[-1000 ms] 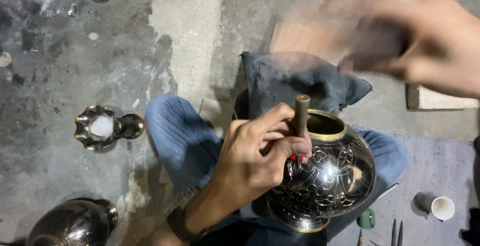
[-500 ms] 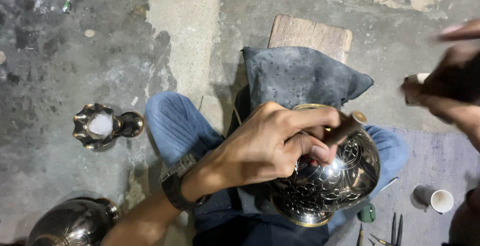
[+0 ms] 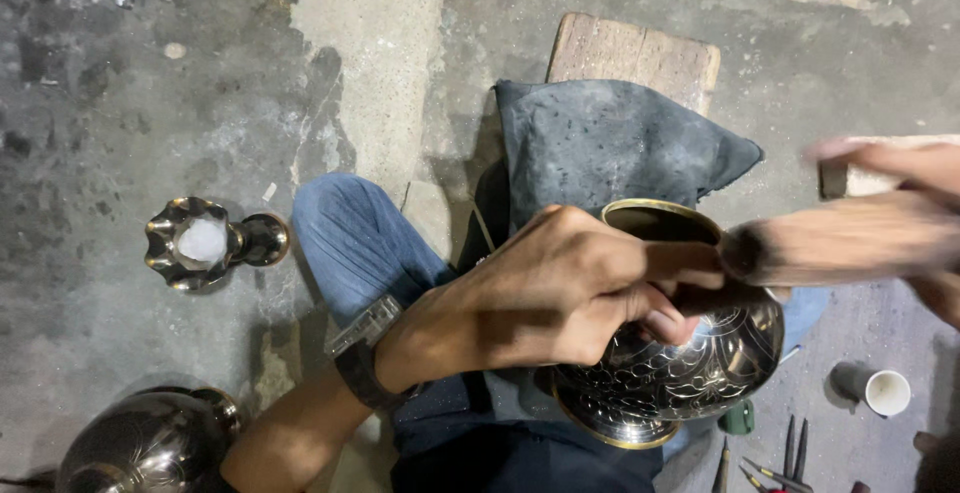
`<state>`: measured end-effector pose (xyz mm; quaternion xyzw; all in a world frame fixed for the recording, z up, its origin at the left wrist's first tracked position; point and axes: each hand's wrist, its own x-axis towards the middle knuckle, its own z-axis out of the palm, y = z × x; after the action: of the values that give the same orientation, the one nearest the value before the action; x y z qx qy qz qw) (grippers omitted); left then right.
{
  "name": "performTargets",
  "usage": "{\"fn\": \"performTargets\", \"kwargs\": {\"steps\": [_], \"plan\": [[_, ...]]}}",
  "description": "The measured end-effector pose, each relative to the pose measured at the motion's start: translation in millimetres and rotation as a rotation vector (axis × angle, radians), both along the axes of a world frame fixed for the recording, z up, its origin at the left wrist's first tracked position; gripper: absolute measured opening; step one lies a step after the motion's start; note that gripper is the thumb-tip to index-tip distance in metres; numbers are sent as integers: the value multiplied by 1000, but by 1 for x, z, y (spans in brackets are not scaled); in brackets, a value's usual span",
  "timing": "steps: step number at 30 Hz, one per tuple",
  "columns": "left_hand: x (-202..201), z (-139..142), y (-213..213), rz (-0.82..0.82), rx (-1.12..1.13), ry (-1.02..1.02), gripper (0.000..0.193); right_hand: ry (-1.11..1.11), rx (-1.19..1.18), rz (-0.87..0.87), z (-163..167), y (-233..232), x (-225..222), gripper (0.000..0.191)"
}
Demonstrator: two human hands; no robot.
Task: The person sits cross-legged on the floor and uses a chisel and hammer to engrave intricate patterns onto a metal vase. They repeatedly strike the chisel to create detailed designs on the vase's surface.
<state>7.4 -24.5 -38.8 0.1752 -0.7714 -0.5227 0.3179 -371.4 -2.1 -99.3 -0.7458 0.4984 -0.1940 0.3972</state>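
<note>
A dark engraved metal vase (image 3: 700, 373) with a gold rim lies tilted on my lap over blue jeans. My left hand (image 3: 560, 293), with a watch on the wrist, rests on the vase's shoulder, its fingers pinched around a small tool that is mostly hidden under them. My right hand (image 3: 905, 168) is blurred at the right edge and grips a thick wooden mallet (image 3: 830, 241). The mallet's dark end sits just right of my left fingers, above the vase's mouth.
A grey cushion (image 3: 610, 143) leans on a wooden block (image 3: 630, 53) behind the vase. A fluted metal goblet (image 3: 200, 243) lies on the concrete at left, a big dark vessel (image 3: 150, 448) at bottom left. A white cup (image 3: 885, 391) and thin hand tools (image 3: 770, 463) lie at bottom right.
My right hand swung the wooden mallet down from the upper right to just beside my left fingers. My left hand tipped its tool from upright to low against the vase.
</note>
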Motion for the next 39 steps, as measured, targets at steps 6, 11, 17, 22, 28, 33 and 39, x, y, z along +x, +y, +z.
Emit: {"fn": "performTargets", "kwargs": {"steps": [6,11,17,22,28,33,39], "plan": [[6,-5,-18,-154,-47,14,25,128,-81,-518,-25,63,13,31],[23,-5,-8,0,360,532,21,376,-316,-648,12,59,52,25],[16,7,16,229,516,429,13,-59,-174,-620,41,29,73,41],[-6,20,30,411,583,270,18,-98,-87,-479,52,2,52,45],[-18,40,41,565,572,86,16,-64,-111,-128,63,-70,37,53],[-22,46,43,581,512,65,12,276,-12,67,98,-119,77,58],[-28,48,41,540,481,6,14,453,-36,412,173,-113,158,67]]}}
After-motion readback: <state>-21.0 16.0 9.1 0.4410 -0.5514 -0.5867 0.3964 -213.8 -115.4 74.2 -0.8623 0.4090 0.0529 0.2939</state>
